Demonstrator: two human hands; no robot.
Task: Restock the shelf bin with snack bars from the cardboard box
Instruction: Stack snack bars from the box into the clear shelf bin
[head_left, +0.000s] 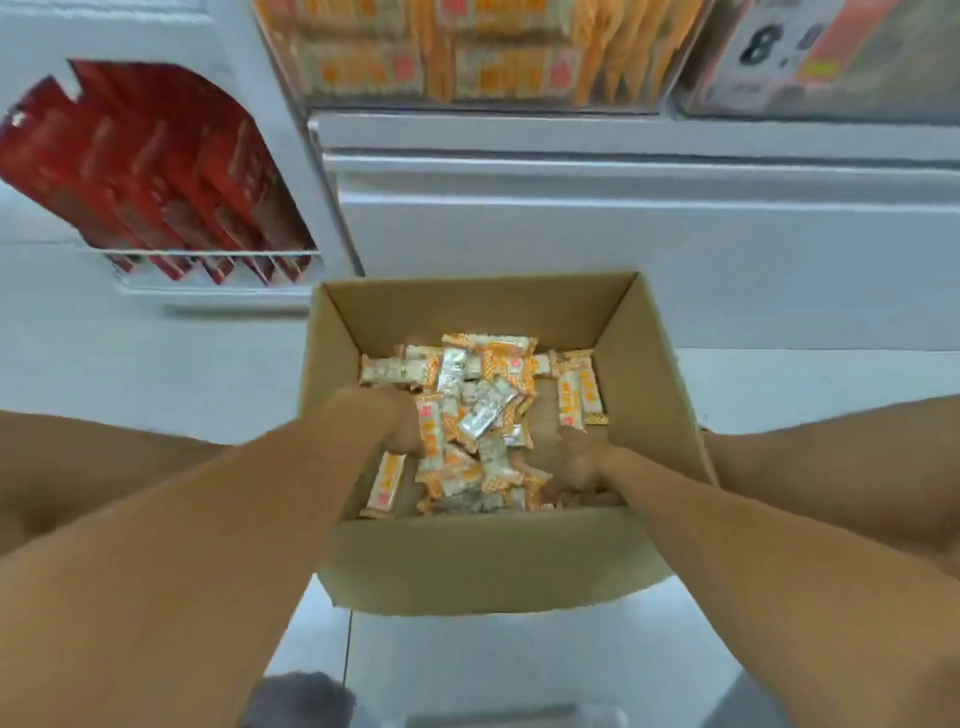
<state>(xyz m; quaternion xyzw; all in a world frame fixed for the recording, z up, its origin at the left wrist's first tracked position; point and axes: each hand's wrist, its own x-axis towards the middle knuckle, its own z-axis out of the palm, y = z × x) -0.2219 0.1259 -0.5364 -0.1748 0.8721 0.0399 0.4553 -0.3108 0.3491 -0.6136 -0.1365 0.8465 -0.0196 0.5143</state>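
Observation:
An open cardboard box (483, 561) stands on the floor in front of me, holding several orange-and-white snack bars (483, 410) in a loose pile. Both my hands reach down into it. My left hand (387, 421) is at the left of the pile, its fingers curled down among the bars. At the near right of the pile, my right hand (576, 467) digs in with fingers bent into the wrappers. The image is blurred, so which bars each hand holds is unclear. The clear shelf bin (467, 57) with the same bars sits above at the top.
A white display (156, 176) with red packets hangs at the left. A white shelf front (623, 218) rises behind the box. A price sign (789, 47) shows at the top right. My knees flank the box on both sides.

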